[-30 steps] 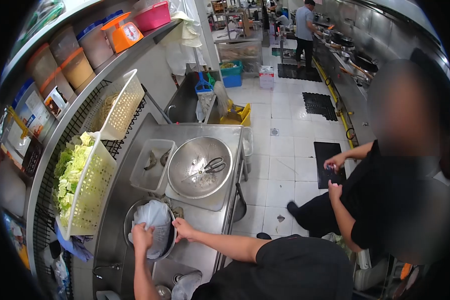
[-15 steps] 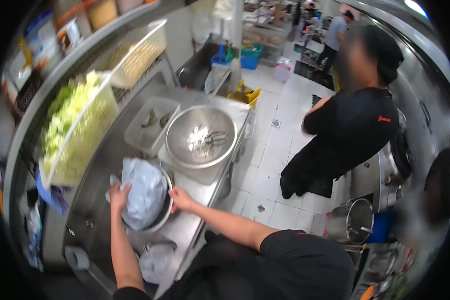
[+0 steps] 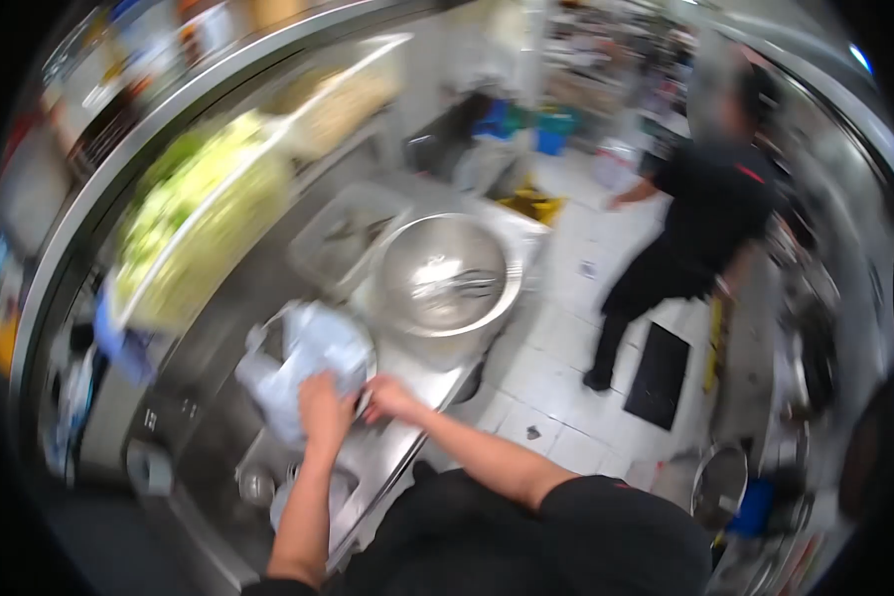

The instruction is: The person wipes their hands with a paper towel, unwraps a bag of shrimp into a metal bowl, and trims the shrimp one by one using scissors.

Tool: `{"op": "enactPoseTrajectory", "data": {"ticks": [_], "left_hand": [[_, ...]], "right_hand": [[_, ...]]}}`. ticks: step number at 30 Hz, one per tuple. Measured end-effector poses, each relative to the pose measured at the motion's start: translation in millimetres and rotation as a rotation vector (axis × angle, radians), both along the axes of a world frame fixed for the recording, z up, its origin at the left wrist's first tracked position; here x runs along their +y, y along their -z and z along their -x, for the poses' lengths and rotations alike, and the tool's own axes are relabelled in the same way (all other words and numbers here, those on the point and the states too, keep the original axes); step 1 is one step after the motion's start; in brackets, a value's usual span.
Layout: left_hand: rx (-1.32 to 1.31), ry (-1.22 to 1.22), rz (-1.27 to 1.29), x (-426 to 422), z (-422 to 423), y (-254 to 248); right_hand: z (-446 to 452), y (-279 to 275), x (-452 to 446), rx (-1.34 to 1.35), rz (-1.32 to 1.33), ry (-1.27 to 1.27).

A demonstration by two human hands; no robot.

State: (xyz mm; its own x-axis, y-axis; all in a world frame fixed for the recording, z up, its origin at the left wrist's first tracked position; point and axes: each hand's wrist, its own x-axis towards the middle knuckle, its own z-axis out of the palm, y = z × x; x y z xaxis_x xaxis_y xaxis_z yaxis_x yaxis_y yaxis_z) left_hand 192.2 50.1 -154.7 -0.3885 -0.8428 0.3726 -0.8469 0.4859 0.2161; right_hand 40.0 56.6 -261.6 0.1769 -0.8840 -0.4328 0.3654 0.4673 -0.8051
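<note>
A pale plastic bag [image 3: 303,363] sits in a metal bowl [image 3: 372,350] on the steel counter, covering most of it. My left hand [image 3: 326,405] is at the near side of the bag, with its fingers closed on the plastic. Beside it, my right hand [image 3: 393,399] is closed at the bowl's right rim; blur hides its exact grip. Just beyond stands a wide steel mixing bowl [image 3: 407,260] with a metal utensil [image 3: 475,284] in it. To its left is a clear plastic container [image 3: 313,253] with a few dark pieces inside.
A tub of shredded lettuce [image 3: 204,204] rests on the shelf at left. Another crumpled plastic bag [image 3: 343,490] lies near the counter's front edge. A co-worker in black [image 3: 710,209] stands in the tiled aisle, near a dark floor mat [image 3: 658,375]. At lower right is a metal pot [image 3: 717,485].
My left hand has moved from the bag's left side to its near side, close to my right hand. The bag's left part has spread outward. The co-worker has moved farther off and lowered an arm.
</note>
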Motion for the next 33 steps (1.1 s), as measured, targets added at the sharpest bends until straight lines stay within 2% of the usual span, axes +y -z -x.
{"op": "enactPoseTrajectory", "data": {"ticks": [1, 2, 4, 7, 12, 17, 20, 22, 24, 27, 29, 33], "left_hand": [[0.016, -0.082, -0.061, 10.5, 10.1, -10.4], [0.074, -0.055, -0.065, 4.7, 0.0, 17.9], [0.041, -0.027, -0.073, 7.1, 3.0, 18.1], [-0.029, -0.013, -0.107, 8.2, 3.7, 16.1], [-0.085, 0.031, 0.030, 23.0, 22.5, 8.8], [0.003, -0.037, -0.063, 29.2, 29.8, 15.4], [0.049, -0.062, -0.031, 27.9, 30.5, 25.8], [0.098, -0.041, 0.035, 16.4, 23.5, 52.5], [0.143, -0.020, 0.100, 15.3, 25.3, 46.8], [0.150, -0.048, 0.060, 16.2, 30.4, 37.9], [-0.072, 0.006, 0.084, 9.2, 22.4, 37.7], [-0.179, 0.060, 0.084, -2.6, 15.3, 31.8]], "right_hand": [[-2.1, 2.8, 6.2, -0.073, -0.001, 0.056], [-2.2, 5.2, 7.6, -0.059, 0.030, 0.029], [0.6, -15.9, 11.2, -0.015, 0.032, 0.036], [-5.7, -14.4, 8.0, 0.005, 0.083, 0.055], [-5.2, -14.0, 6.9, 0.008, 0.021, 0.057], [-8.9, -8.8, 5.8, 0.025, 0.047, 0.077], [-8.5, -12.7, 8.5, 0.028, 0.049, 0.075], [-12.1, -13.1, 7.5, 0.100, 0.050, 0.098], [-14.9, -14.6, 6.2, 0.145, 0.065, 0.090], [-10.8, -17.6, 10.2, 0.148, 0.084, 0.089], [-8.7, -17.5, 15.2, 0.115, 0.077, 0.058], [-11.3, -12.6, 16.2, 0.019, 0.090, 0.050]]}}
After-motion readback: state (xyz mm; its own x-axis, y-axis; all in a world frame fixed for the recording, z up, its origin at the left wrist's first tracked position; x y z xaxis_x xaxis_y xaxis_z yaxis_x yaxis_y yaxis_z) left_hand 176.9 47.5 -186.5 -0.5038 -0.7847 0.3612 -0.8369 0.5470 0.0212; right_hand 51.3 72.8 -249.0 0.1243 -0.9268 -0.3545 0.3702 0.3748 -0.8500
